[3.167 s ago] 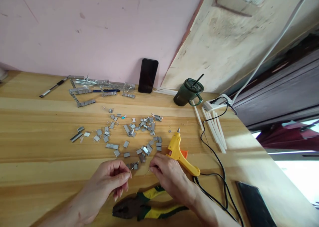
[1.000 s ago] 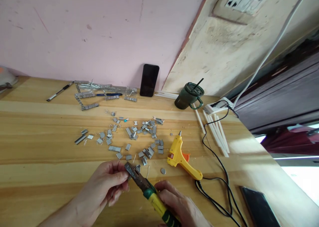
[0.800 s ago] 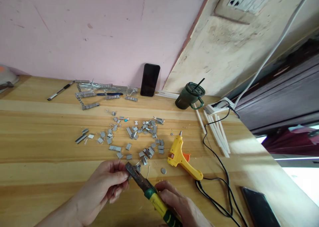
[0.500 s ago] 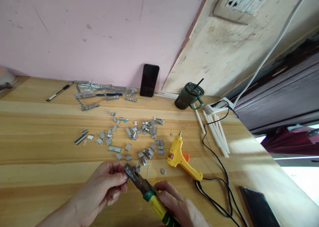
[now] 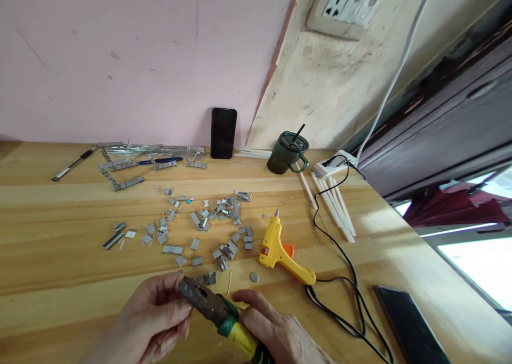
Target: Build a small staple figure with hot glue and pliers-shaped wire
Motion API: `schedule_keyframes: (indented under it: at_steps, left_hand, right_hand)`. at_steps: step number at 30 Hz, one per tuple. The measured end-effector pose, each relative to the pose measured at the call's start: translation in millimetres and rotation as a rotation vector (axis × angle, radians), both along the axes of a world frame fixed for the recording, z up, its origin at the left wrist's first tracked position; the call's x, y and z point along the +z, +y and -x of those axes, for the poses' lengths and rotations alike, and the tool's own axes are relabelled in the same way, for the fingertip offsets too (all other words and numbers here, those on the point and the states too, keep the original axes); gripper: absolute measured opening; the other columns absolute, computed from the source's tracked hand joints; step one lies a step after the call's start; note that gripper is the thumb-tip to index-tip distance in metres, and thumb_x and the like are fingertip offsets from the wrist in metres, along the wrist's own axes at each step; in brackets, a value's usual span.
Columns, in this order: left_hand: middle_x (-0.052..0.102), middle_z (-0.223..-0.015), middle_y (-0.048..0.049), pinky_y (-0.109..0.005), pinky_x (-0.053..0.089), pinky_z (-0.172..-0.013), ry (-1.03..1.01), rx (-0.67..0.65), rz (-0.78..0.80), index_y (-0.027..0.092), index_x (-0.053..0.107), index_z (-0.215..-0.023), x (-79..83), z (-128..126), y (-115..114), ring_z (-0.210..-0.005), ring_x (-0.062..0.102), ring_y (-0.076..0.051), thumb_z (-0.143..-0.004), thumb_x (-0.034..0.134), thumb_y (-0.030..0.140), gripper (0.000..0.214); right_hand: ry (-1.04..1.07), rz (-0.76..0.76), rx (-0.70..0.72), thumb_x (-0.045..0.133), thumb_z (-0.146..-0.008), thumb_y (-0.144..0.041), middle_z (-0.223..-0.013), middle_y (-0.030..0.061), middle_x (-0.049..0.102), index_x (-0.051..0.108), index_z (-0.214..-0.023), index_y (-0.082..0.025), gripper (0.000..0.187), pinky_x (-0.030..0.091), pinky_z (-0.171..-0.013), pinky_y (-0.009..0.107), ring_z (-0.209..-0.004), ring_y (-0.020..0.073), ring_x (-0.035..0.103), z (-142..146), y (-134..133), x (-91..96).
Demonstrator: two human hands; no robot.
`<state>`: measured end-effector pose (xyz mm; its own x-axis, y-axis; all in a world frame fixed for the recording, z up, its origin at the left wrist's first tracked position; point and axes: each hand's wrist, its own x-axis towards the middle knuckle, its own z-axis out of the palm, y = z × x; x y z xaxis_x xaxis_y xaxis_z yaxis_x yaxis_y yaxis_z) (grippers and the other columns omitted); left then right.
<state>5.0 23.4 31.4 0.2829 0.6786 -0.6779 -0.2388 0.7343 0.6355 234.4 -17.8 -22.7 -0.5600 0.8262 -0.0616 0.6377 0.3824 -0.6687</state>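
Note:
My right hand [image 5: 276,326] is wrapped round the yellow and green handles of a pair of pliers [image 5: 208,304], whose dark, worn jaws point up and left. At the tip of those jaws, the fingers of my left hand [image 5: 158,313] are pinched together. Whatever lies between them is hidden by the fingers and the jaws. Just beyond the jaws lie small grey metal pieces [image 5: 212,277]. More of these bent and flat metal pieces [image 5: 228,249] are scattered over the wooden table, with a small round disc [image 5: 254,277] to the right of the pliers.
A yellow glue gun [image 5: 280,252] lies to the right, its black cable [image 5: 360,321] looping past a phone [image 5: 408,321]. Farther back are white glue sticks [image 5: 336,207], a green mug [image 5: 286,156], a power strip [image 5: 334,164], an upright phone [image 5: 223,133], metal rods [image 5: 148,151] and a pen [image 5: 74,164].
The view has swung a little to the right, so the things on the table sit farther left. Both hands keep their holds, with the plier jaws still at my left fingertips.

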Motion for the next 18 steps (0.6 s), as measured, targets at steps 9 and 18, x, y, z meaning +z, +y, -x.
schedule_keyframes:
  at_steps: [9,18]
  left_hand:
    - [0.051,-0.048,0.0046,-0.012,0.026,-0.037,0.072,0.075,0.024,0.018,0.066,-0.061,1.1,-3.8,-2.9,-0.043,0.042,-0.005,-0.046,0.088,0.036,0.032]
    - [0.054,-0.048,0.0053,-0.014,0.032,-0.038,0.186,0.092,0.113,0.021,0.067,-0.065,17.0,-7.8,-3.8,-0.043,0.042,-0.007,-0.050,0.086,0.031,0.027]
  right_hand:
    - [-0.178,-0.326,-0.028,0.058,-0.080,-0.032,-0.089,0.0075,0.057,0.056,-0.087,-0.022,0.012,0.050,-0.048,0.023,-0.074,0.0204,0.062,5.5,2.7,26.0]
    - [0.013,-0.290,-0.108,0.045,-0.079,-0.019,-0.076,0.0047,0.062,0.054,-0.081,-0.020,0.009,0.049,-0.055,0.021,-0.065,0.0162,0.059,6.0,-1.3,20.2]
